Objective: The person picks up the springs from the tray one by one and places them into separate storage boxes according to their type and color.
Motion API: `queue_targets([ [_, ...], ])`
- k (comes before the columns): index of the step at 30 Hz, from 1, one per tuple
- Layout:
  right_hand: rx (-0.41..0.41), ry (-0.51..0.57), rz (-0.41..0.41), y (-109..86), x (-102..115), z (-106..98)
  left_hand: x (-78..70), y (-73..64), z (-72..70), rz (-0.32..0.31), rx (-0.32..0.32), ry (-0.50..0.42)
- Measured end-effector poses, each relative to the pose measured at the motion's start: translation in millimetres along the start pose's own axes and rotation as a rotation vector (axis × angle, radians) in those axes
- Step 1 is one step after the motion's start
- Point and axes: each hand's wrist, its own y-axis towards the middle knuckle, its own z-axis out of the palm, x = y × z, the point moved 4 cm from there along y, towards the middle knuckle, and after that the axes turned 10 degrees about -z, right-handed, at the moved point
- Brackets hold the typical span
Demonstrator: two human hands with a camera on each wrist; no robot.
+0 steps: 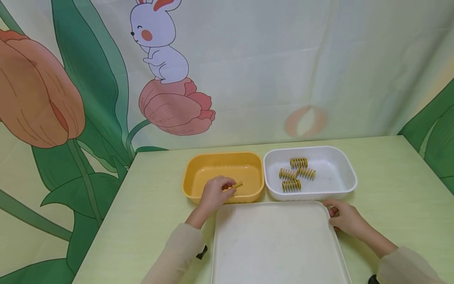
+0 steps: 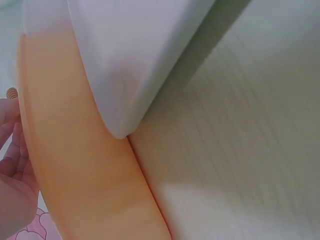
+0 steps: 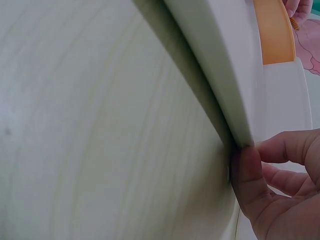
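Over the yellow plastic container [image 1: 205,172], my left hand [image 1: 214,193] pinches a small yellow coil spring [image 1: 237,184] between thumb and fingers. The spring's coiled end pokes above the container's rim in the left wrist view. A large off-white tray [image 1: 276,242] lies flat in front of the containers. At its far right corner, my right hand [image 1: 347,219] grips the edge, thumb against the side and a finger at the rim, as the right wrist view shows.
A white container [image 1: 331,175] stands to the right of the yellow one, with several larger yellow springs [image 1: 291,185] lying in it. Both stand on a pale green table [image 1: 156,189]. A curtain [image 1: 248,71] printed with a rabbit and tulips hangs behind.
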Motion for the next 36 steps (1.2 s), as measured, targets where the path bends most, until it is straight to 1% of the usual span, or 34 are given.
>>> queue_targets([
  [2,0.002,0.006,0.006,-0.3,0,0,1.0,1.9,0.8,-0.012,-0.001,0.002],
  [9,-0.003,0.017,-0.002,0.1,-1,0,2.6,7.2,3.2,-0.021,0.005,0.008],
  [16,-0.005,0.014,-0.01,0.6,-2,0,0.7,13.1,4.6,-0.014,0.009,0.03],
  [21,-0.007,0.007,-0.013,0.4,0,0,-0.1,19.7,4.9,-0.018,0.031,0.052],
  [28,-0.006,0.003,-0.008,0.3,0,0,0.4,24.7,6.4,-0.002,0.063,0.083],
  [32,-0.004,-0.004,-0.009,0.6,0,0,3.4,28.5,8.7,0.004,0.085,0.092],
  [36,-0.004,-0.004,-0.012,0.6,0,-1,6.7,33.5,10.2,-0.009,0.112,0.102],
])
